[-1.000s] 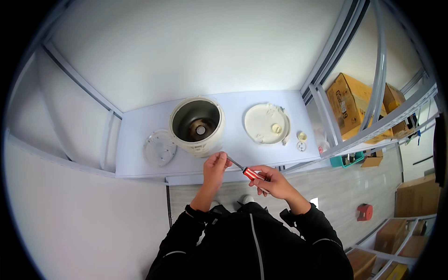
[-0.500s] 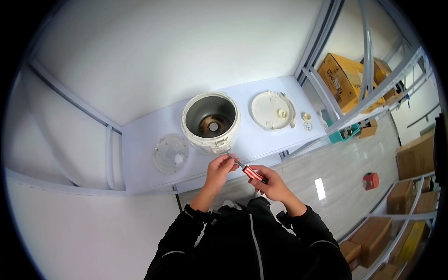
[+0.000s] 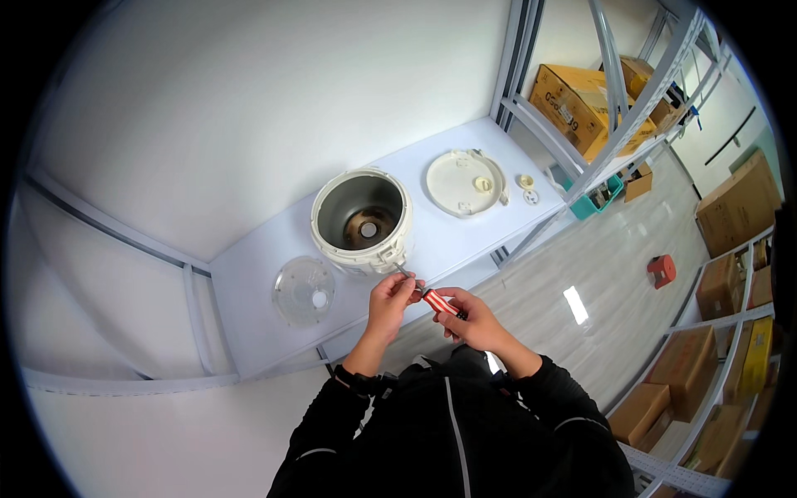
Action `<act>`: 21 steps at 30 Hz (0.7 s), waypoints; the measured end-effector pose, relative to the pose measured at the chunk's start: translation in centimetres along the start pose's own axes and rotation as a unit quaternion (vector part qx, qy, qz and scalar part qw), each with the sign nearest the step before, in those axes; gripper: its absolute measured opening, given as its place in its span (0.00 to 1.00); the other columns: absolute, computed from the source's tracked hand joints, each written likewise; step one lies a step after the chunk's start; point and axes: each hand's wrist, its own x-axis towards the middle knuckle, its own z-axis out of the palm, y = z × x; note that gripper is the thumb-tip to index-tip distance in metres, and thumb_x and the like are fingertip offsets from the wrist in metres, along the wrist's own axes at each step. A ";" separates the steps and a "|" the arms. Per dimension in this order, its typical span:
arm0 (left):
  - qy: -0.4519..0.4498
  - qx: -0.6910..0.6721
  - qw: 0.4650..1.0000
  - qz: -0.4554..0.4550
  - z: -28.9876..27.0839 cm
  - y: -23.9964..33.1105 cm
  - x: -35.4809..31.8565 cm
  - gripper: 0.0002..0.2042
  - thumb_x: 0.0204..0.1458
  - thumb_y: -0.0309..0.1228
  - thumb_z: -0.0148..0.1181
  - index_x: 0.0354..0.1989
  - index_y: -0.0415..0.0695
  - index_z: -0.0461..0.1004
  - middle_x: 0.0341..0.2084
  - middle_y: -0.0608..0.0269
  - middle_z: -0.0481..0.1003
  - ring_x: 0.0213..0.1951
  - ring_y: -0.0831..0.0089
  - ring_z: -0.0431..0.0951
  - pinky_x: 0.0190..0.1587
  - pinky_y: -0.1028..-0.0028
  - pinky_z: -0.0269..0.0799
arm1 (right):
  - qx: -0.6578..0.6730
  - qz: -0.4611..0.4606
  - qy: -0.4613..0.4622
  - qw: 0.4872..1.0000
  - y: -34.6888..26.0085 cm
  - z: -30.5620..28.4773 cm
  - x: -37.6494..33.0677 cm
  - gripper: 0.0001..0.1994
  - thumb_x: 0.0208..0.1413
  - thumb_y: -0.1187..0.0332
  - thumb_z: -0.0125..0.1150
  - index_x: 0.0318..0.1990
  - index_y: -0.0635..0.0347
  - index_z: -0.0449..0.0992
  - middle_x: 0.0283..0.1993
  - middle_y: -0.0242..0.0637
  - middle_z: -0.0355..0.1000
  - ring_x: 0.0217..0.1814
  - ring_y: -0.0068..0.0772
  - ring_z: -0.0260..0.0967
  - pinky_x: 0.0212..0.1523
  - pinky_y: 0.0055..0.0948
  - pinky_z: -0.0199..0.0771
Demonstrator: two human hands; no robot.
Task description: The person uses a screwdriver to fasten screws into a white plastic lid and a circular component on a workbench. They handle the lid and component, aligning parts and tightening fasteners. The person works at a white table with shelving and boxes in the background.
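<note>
A white rice cooker body [image 3: 404, 232] stands on the table with its inner pot out, showing a grey cavity and a browned base around a round centre piece. In my right hand [image 3: 471, 322] is the red-and-white striped handle of a screwdriver [image 3: 442, 304]. The fingers of my left hand [image 3: 390, 305] pinch around its metal shaft. That shaft points up and left, its tip at the cooker's front rim near the hinge-like part; whether it touches a screw is too small to tell. Left of the cooker lies a clear round cover [image 3: 292, 286].
A round white lid [image 3: 452, 195] lies right of the cooker, with small round parts [image 3: 529, 189] beside it on the white table [image 3: 490, 241]. Metal shelf posts rise at the right, near a yellow carton [image 3: 573, 108] and teal basket [image 3: 594, 203]. A red stool [image 3: 662, 270] stands on the floor.
The view has turned, so the table appears more tilted. My hands and the screwdriver stay at the cooker's front rim, and the right hand's fingers have shifted slightly on the handle.
</note>
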 end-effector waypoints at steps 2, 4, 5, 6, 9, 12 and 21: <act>-0.005 0.001 1.000 0.001 -0.1 0.1 0.0 0.12 0.70 0.29 0.60 0.55 0.36 0.76 0.45 0.54 0.84 0.43 0.71 0.84 0.50 0.70 0.82 | -0.013 0.001 0.002 1.000 -0.1 0.1 -0.1 0.24 0.69 0.67 0.65 0.70 0.55 0.69 0.38 0.31 0.75 0.32 0.20 0.72 0.31 0.24 0.73; -0.009 0.002 1.000 0.004 -0.1 0.2 -0.1 0.12 0.70 0.29 0.60 0.56 0.36 0.76 0.45 0.54 0.84 0.43 0.71 0.84 0.50 0.69 0.82 | -0.039 0.004 0.007 0.999 -0.6 0.4 -0.3 0.25 0.68 0.68 0.65 0.70 0.55 0.68 0.39 0.31 0.75 0.34 0.21 0.73 0.34 0.25 0.75; -0.010 0.002 1.000 0.005 -0.1 0.3 -0.1 0.12 0.70 0.29 0.60 0.56 0.36 0.76 0.45 0.54 0.83 0.43 0.71 0.84 0.51 0.69 0.82 | -0.055 -0.015 0.009 0.998 -0.6 0.5 -0.4 0.25 0.67 0.69 0.66 0.70 0.55 0.68 0.40 0.32 0.75 0.35 0.22 0.73 0.37 0.26 0.75; -0.011 0.002 1.000 0.007 -0.2 0.3 -0.1 0.12 0.70 0.29 0.60 0.56 0.36 0.76 0.45 0.54 0.83 0.44 0.70 0.84 0.51 0.68 0.82 | -0.072 -0.034 0.010 0.997 -0.5 0.6 -0.5 0.26 0.66 0.69 0.66 0.70 0.55 0.68 0.42 0.33 0.75 0.37 0.23 0.73 0.39 0.27 0.75; -0.011 -0.011 1.000 0.009 -0.1 0.6 -0.2 0.13 0.70 0.29 0.59 0.57 0.36 0.76 0.45 0.54 0.83 0.45 0.70 0.84 0.51 0.67 0.82 | -0.117 -0.081 0.015 0.990 -0.3 1.2 -0.6 0.28 0.64 0.71 0.68 0.70 0.55 0.67 0.46 0.36 0.74 0.40 0.26 0.72 0.46 0.29 0.75; -0.006 -0.008 1.000 0.004 -0.4 0.6 -0.3 0.13 0.70 0.29 0.59 0.58 0.35 0.76 0.45 0.54 0.83 0.45 0.70 0.84 0.51 0.67 0.82 | -0.113 -0.075 0.005 0.991 -0.4 1.9 -0.9 0.30 0.63 0.72 0.68 0.72 0.55 0.64 0.49 0.38 0.72 0.40 0.27 0.73 0.46 0.30 0.77; -0.031 -0.007 0.999 -0.010 -0.7 1.5 -0.7 0.15 0.71 0.31 0.56 0.60 0.36 0.75 0.46 0.55 0.82 0.43 0.73 0.81 0.52 0.68 0.78 | 0.137 0.047 -0.043 0.989 0.1 3.0 -0.4 0.28 0.73 0.70 0.57 0.76 0.58 0.57 0.51 0.42 0.71 0.45 0.34 0.82 0.45 0.31 0.85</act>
